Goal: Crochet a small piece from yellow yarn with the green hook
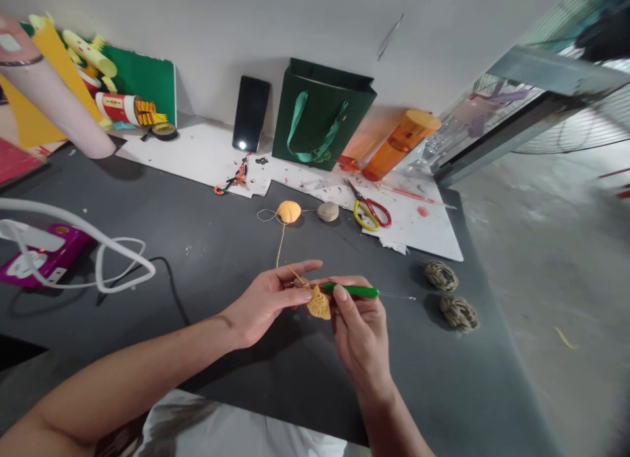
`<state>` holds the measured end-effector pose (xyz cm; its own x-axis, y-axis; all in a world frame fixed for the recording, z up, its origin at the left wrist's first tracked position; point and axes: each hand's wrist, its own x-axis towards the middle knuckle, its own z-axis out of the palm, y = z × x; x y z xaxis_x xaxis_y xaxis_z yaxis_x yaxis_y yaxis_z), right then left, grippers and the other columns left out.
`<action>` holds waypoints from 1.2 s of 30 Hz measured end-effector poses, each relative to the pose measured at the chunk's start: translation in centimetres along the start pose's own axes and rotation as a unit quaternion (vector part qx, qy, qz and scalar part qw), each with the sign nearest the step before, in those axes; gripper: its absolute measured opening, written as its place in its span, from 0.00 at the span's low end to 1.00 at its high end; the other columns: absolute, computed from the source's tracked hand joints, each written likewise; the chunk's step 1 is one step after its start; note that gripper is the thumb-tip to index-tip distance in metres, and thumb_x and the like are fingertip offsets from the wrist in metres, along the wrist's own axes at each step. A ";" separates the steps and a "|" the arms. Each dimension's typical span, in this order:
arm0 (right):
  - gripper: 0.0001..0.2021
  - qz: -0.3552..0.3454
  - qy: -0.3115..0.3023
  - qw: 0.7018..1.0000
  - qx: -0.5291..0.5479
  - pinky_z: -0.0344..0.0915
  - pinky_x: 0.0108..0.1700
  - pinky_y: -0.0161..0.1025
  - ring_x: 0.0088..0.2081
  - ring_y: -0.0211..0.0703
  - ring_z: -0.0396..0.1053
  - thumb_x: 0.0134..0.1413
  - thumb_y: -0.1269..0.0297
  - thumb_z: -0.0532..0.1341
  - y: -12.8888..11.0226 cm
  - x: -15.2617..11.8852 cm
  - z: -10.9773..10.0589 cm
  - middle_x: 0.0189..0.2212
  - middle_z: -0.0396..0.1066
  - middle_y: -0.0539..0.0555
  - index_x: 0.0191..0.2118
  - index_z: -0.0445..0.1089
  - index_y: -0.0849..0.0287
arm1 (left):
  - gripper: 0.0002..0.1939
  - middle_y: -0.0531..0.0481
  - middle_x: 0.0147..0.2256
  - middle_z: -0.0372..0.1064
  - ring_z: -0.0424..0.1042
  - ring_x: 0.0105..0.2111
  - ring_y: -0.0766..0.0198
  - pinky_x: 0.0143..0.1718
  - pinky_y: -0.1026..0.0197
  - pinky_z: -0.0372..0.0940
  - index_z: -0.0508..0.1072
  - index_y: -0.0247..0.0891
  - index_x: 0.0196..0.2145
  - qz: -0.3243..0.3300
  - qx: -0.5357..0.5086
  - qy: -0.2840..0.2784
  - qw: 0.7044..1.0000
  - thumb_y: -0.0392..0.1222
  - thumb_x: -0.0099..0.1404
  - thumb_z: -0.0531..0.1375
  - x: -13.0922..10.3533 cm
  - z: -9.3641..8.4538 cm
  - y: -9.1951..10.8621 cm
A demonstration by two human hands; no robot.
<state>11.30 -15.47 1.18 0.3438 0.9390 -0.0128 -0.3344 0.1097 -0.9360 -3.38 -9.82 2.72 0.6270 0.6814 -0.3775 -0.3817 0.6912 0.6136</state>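
My left hand (275, 299) pinches the edge of a small yellow crochet piece (319, 304), with yellow yarn running over its fingers. In my right hand (361, 332) is a crochet hook with a green handle (357, 290), gripped between thumb and fingers. The hook's tip meets the crochet piece near my left fingertips, where details are too small to make out. From my left hand the yarn leads up to a yellow yarn ball (288, 212) on the grey table. A small beige ball (327, 211) lies just right of it.
Scissors (371, 211) with red and yellow handles lie beyond my hands. Two olive yarn bundles (450, 293) sit at the right. Along the wall stand a phone (251, 112), a green gift bag (322, 115) and an orange bottle (401, 145). White cable (123, 280) loops at the left.
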 end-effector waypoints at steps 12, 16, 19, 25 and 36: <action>0.06 0.013 -0.042 0.999 0.013 0.79 0.37 0.41 0.35 0.45 0.83 0.56 0.56 0.72 -0.1 0.0 -0.1 0.33 0.84 0.50 0.37 0.79 0.49 | 0.21 0.55 0.33 0.79 0.69 0.32 0.69 0.44 0.59 0.60 0.85 0.45 0.44 -0.006 0.011 0.004 1.000 0.36 0.50 0.75 0.0 0.1 -0.1; 0.08 0.031 -0.032 0.999 0.011 0.79 0.34 0.40 0.33 0.45 0.82 0.55 0.54 0.72 -0.1 0.0 -0.2 0.32 0.83 0.51 0.36 0.79 0.50 | 0.20 0.53 0.35 0.80 0.68 0.33 0.68 0.42 0.59 0.58 0.85 0.45 0.44 -0.014 0.026 0.014 0.999 0.36 0.51 0.74 0.1 0.1 -0.2; 0.09 0.039 -0.026 0.999 0.008 0.79 0.34 0.40 0.32 0.45 0.82 0.54 0.53 0.73 -0.1 0.0 -0.1 0.31 0.83 0.50 0.36 0.79 0.51 | 0.19 0.52 0.36 0.80 0.69 0.35 0.66 0.43 0.59 0.57 0.85 0.45 0.43 -0.020 0.029 0.014 0.999 0.37 0.51 0.74 0.1 0.0 -0.3; 0.11 0.071 -0.027 0.997 -0.033 0.78 0.35 0.40 0.31 0.44 0.80 0.55 0.51 0.72 0.0 0.2 0.0 0.31 0.83 0.51 0.36 0.79 0.52 | 0.18 0.50 0.41 0.80 0.68 0.35 0.66 0.42 0.58 0.56 0.86 0.45 0.41 -0.031 0.037 0.022 0.999 0.40 0.50 0.75 0.2 -0.2 -0.4; 0.11 0.062 -0.021 0.998 -0.023 0.79 0.37 0.39 0.32 0.44 0.81 0.53 0.52 0.73 -0.2 0.2 0.0 0.30 0.83 0.51 0.35 0.80 0.53 | 0.16 0.50 0.42 0.79 0.65 0.33 0.67 0.40 0.58 0.54 0.86 0.45 0.41 -0.037 0.034 0.025 0.998 0.38 0.51 0.74 0.3 -0.2 -0.5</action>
<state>11.43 -15.28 1.33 0.2643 0.9574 -0.1162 -0.3318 -0.0228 -0.9431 -3.15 -9.94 2.17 0.6163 0.6413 -0.4571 -0.2880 0.7238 0.6271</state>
